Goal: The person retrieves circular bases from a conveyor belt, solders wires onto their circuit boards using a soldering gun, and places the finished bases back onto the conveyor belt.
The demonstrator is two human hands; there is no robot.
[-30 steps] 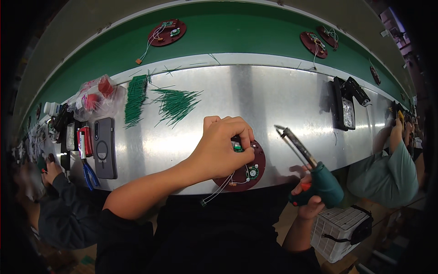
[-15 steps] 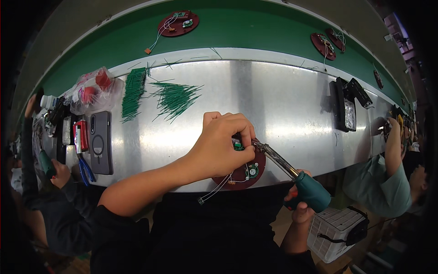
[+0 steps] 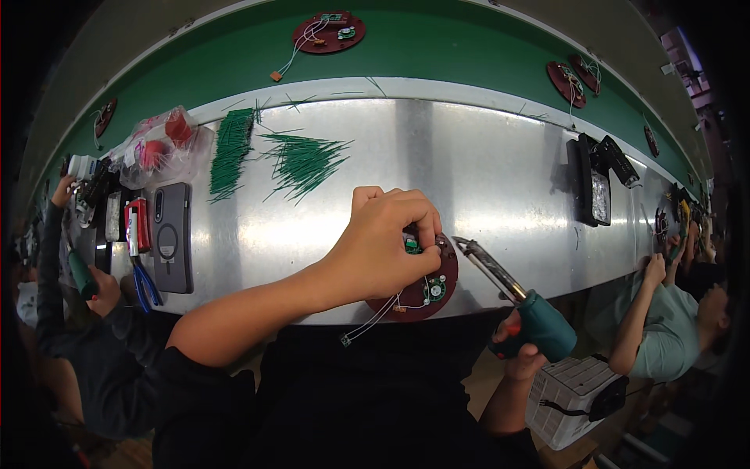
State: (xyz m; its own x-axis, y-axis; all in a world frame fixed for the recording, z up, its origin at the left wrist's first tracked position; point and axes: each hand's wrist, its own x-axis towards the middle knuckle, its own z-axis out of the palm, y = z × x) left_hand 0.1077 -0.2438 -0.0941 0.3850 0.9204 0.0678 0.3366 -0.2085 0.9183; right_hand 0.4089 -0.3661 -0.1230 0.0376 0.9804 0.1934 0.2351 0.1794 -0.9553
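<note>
My left hand (image 3: 388,238) is bent over a round dark red disc (image 3: 410,305) at the table's near edge. Its thumb and fingers are pinched together at the disc's upper part; what they hold there is hidden. On the disc sit a small green board (image 3: 412,244), a round green part with a white centre (image 3: 436,290) and white wires (image 3: 375,319) that hang over the near edge. My right hand (image 3: 522,350) is wrapped round the green handle of a soldering iron (image 3: 504,285). The iron's tip points up-left, just right of the disc and apart from it.
Green wire pieces (image 3: 307,166) lie in a pile beside a neat bundle (image 3: 231,156). At left are a phone (image 3: 173,238), blue-handled pliers (image 3: 145,285) and a plastic bag (image 3: 160,148). A black holder (image 3: 591,184) stands at right. More discs (image 3: 329,33) lie on the green strip. Co-workers sit either side.
The soldering iron has drawn back to the right, away from my left fingers. Discs on the green strip have shifted right. The right-hand co-worker's arm has lowered. My left hand has barely moved.
</note>
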